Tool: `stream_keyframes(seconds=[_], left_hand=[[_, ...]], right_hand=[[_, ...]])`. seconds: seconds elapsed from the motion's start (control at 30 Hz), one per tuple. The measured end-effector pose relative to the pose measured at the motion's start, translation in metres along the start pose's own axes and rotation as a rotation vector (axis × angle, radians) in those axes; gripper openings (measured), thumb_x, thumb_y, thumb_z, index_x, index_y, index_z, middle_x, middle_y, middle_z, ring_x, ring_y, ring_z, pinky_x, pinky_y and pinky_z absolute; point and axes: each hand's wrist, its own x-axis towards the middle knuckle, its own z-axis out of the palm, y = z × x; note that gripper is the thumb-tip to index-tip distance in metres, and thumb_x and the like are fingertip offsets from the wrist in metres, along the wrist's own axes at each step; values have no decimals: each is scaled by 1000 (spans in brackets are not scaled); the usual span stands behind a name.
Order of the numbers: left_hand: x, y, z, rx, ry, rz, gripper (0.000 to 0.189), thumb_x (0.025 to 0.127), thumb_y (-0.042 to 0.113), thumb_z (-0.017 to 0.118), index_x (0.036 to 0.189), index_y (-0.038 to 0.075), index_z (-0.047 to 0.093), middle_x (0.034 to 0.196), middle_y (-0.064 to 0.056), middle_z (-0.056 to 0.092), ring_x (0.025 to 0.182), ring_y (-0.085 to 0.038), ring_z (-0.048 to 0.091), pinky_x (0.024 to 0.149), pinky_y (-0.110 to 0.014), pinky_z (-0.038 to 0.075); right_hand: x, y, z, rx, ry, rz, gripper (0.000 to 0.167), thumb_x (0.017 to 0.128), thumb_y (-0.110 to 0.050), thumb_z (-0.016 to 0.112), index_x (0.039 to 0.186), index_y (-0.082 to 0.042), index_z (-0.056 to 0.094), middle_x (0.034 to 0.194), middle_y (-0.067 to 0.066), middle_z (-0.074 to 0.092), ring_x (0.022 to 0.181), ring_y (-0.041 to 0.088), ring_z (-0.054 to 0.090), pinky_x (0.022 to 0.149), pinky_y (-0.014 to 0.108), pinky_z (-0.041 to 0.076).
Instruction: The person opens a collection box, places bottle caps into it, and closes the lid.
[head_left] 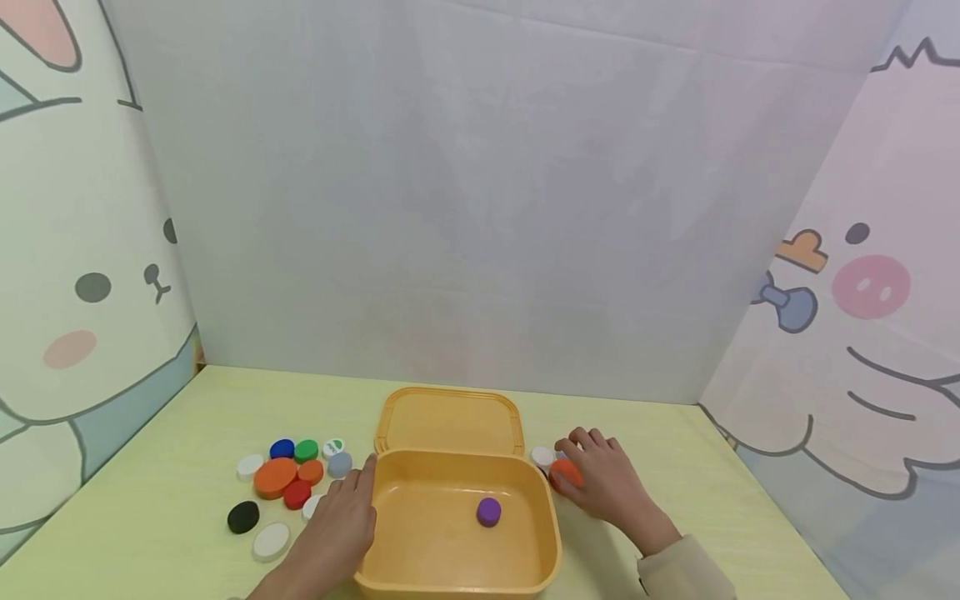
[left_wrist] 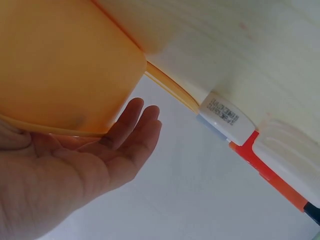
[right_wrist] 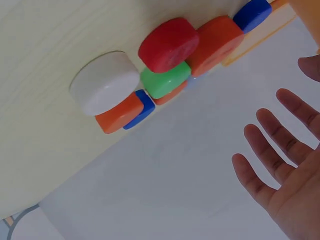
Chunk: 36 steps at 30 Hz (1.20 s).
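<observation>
My left hand (head_left: 340,525) grips the left rim of an orange-yellow plastic box (head_left: 427,575). In the left wrist view its fingers (left_wrist: 132,145) reach past the rim beside the box's outer wall (left_wrist: 65,60). A purple bottle cap (head_left: 489,512) lies inside the box. To the box's right, my right hand (head_left: 606,479) reaches over a group of caps, fingertips right at an orange cap (head_left: 567,473). In the right wrist view its fingers are spread, while a red cap (right_wrist: 168,45), a green cap (right_wrist: 166,80) and a white cap (right_wrist: 105,82) lie beyond them.
The flat lid (head_left: 450,421) lies behind the box. Left of it are several caps, among them a large orange one (head_left: 275,477), a black one (head_left: 243,517) and a cream one (head_left: 271,542). A grey-white curtain (head_left: 450,208) closes off the back of the table (head_left: 652,433).
</observation>
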Motion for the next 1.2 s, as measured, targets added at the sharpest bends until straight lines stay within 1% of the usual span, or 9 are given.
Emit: stream_keyframes(seconds=[0.17, 0.37, 0.47, 0.63, 0.77, 0.97, 1.2], left_hand=[[0, 0, -1, 5, 1, -1, 57, 87, 12, 48, 139, -2, 28, 121, -16, 49, 100, -27, 48, 93, -49, 43], [0, -1, -2, 9, 9, 12, 57, 87, 11, 49, 139, -3, 29, 120, -16, 49, 99, -28, 48, 92, -50, 43], [-1, -1, -2, 6, 19, 17, 56, 87, 11, 49, 138, -3, 30, 119, -16, 50, 99, -28, 49, 92, -49, 43], [-1, -1, -2, 3, 27, 27, 55, 87, 10, 48, 137, -4, 31, 118, -17, 51, 98, -29, 50, 90, -49, 44], [-2, -1, -2, 2, 19, 24, 56, 87, 11, 47, 138, -3, 30, 120, -17, 50, 98, -29, 50, 91, -49, 44], [-2, -1, -2, -2, 11, 21, 56, 87, 11, 47, 139, -3, 29, 120, -17, 50, 100, -29, 50, 91, -50, 44], [-2, 0, -2, -3, 18, 21, 56, 87, 11, 47, 138, -3, 30, 120, -17, 50, 100, -30, 50, 92, -50, 44]], right_hand=[[-4, 5, 7, -5, -30, 22, 32, 75, -37, 68, 98, -16, 62, 91, -1, 54, 82, 18, 48, 63, 33, 41], [-7, 12, 16, -21, -27, 9, 36, 71, -36, 72, 98, -17, 61, 87, -1, 50, 78, 16, 43, 59, 29, 35], [-8, 13, 19, -37, -36, 11, 37, 69, -36, 74, 97, -17, 60, 86, 0, 49, 76, 16, 42, 58, 29, 34], [-7, 14, 23, -42, -103, 52, 38, 71, -41, 72, 96, -15, 60, 86, 3, 51, 78, 19, 44, 60, 32, 36], [-6, 14, 27, -56, -158, 84, 40, 70, -42, 72, 97, -14, 59, 86, 2, 51, 79, 19, 44, 62, 32, 36], [-6, 14, 29, -39, -190, 104, 43, 70, -42, 72, 99, -14, 58, 85, 1, 51, 79, 19, 43, 63, 33, 36], [-5, 11, 29, -22, -214, 130, 44, 70, -41, 72, 101, -13, 58, 85, 2, 53, 80, 20, 44, 64, 34, 37]])
